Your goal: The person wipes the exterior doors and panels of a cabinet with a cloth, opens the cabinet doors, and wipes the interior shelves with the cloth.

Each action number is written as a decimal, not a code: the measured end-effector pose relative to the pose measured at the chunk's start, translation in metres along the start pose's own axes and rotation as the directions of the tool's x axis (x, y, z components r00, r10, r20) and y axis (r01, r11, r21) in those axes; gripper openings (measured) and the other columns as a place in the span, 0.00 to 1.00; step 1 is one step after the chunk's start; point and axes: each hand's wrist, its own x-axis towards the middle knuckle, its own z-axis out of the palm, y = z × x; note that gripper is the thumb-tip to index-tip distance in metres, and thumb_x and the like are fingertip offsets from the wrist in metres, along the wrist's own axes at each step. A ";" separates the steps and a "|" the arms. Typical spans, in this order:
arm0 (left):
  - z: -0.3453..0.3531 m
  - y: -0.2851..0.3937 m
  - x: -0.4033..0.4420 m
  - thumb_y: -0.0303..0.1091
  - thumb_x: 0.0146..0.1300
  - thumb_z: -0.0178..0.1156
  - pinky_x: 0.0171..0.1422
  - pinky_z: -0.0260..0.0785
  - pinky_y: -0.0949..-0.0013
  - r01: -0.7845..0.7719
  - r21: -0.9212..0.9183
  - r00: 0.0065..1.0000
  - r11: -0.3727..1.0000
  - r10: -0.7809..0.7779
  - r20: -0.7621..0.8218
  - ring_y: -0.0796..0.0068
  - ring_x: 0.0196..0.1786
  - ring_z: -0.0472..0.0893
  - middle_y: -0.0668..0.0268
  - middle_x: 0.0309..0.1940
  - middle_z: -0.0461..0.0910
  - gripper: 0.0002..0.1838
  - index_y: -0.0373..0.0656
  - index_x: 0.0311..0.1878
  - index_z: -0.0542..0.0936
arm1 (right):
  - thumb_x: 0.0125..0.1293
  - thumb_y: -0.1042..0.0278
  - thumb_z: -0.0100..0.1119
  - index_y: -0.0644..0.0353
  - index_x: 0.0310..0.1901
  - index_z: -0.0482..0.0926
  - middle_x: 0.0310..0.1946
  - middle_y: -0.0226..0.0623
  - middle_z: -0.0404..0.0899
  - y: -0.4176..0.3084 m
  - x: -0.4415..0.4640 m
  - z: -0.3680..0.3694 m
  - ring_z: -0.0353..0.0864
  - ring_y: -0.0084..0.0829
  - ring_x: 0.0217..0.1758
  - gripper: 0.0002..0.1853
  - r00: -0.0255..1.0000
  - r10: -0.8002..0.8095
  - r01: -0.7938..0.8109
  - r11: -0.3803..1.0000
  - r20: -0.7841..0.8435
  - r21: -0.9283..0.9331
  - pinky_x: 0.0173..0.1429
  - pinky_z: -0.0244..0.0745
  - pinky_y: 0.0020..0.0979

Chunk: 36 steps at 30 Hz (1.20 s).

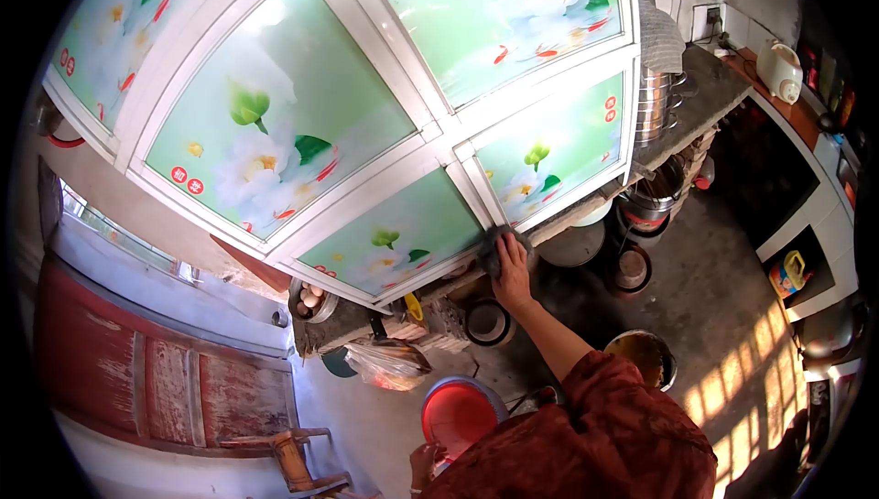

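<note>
My right hand (513, 272) presses a dark grey cloth (494, 250) against the lower edge of the white-framed cabinet (462, 189), near the joint between two green flower-print doors. Its fingers are wrapped over the cloth. Low in the view, my left hand (425, 462) is beside a red basin (456, 415), its fingers curled near the rim. What it holds, if anything, is too small to make out.
A bowl of eggs (311, 301) and a plastic bag (386, 363) are at the counter's left end. Pots and a bucket (643, 360) stand on the floor. A wooden chair (295, 459) is at lower left, a steamer (656, 101) at right.
</note>
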 end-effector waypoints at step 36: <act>0.045 -0.010 0.002 0.29 0.63 0.54 0.37 0.80 0.67 -0.129 -0.064 0.988 0.990 0.134 0.072 0.65 0.31 0.83 0.57 0.32 0.81 0.12 0.31 0.44 0.78 | 0.50 0.83 0.62 0.66 0.45 0.75 0.37 0.31 0.77 -0.089 0.165 -0.143 0.75 0.23 0.42 0.18 0.887 0.245 0.130 0.680 -0.392 0.721 0.51 0.72 0.25</act>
